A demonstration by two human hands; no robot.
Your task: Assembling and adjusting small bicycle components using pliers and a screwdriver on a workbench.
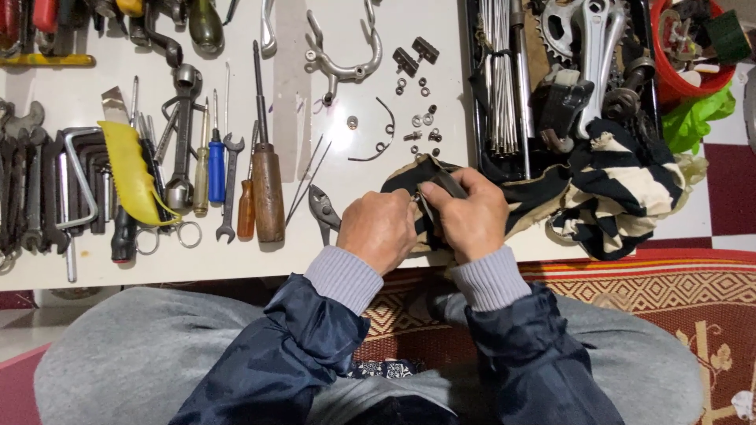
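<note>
Black-and-cream striped cloth (606,189) lies bunched at the near edge of the white bench (71,102), one end pulled under both hands. The right hand (471,214) closes its fingers (461,182) around a small dark metal part (446,186) wrapped in that cloth, thumb pressing on top. The left hand (379,230) is curled against it, fingertips pinching the part's near end, though the exact grip is hidden. Pliers (323,211) lie just left of the left hand, beside a wooden-handled screwdriver (266,177).
</note>
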